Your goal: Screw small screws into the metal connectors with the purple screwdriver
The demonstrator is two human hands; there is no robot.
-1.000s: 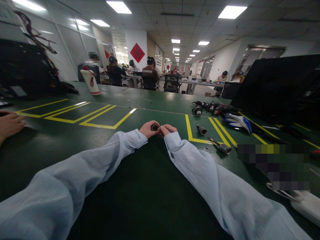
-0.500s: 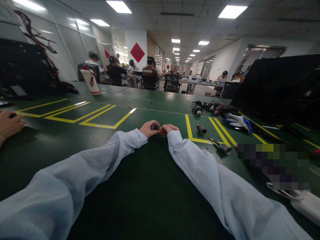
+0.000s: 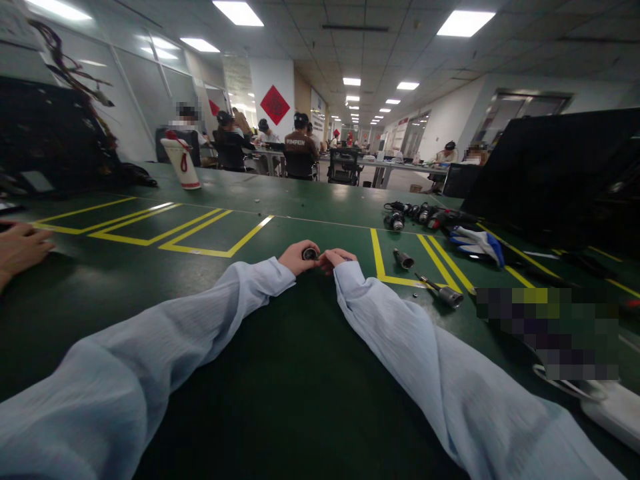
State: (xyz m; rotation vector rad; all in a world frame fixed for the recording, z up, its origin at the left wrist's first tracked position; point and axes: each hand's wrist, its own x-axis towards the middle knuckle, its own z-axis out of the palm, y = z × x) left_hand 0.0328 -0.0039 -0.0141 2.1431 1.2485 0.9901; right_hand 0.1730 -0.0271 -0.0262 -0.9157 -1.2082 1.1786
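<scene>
My left hand (image 3: 299,259) is closed around a dark round part with a metal rim (image 3: 310,254), its open end facing me. Close against it, my right hand (image 3: 337,259) has its fingers pinched together at the part's right side; whatever lies between those fingertips is too small to name. To the right, a short dark metal part with a cup-shaped end (image 3: 403,259) lies inside a yellow taped box. Nearer to me is a similar part with a long thin shaft (image 3: 444,294), and a tiny dark ring (image 3: 415,295) beside it.
A blue and white glove (image 3: 477,245) and a row of dark metal parts (image 3: 423,213) lie at the right. A white cup (image 3: 181,162) stands far left on the green table (image 3: 300,387). Another person's hand (image 3: 23,250) rests at the left edge. A black screen (image 3: 560,180) stands right.
My hands and the round part stay almost in place. The other person's hand at the left edge has shifted slightly.
</scene>
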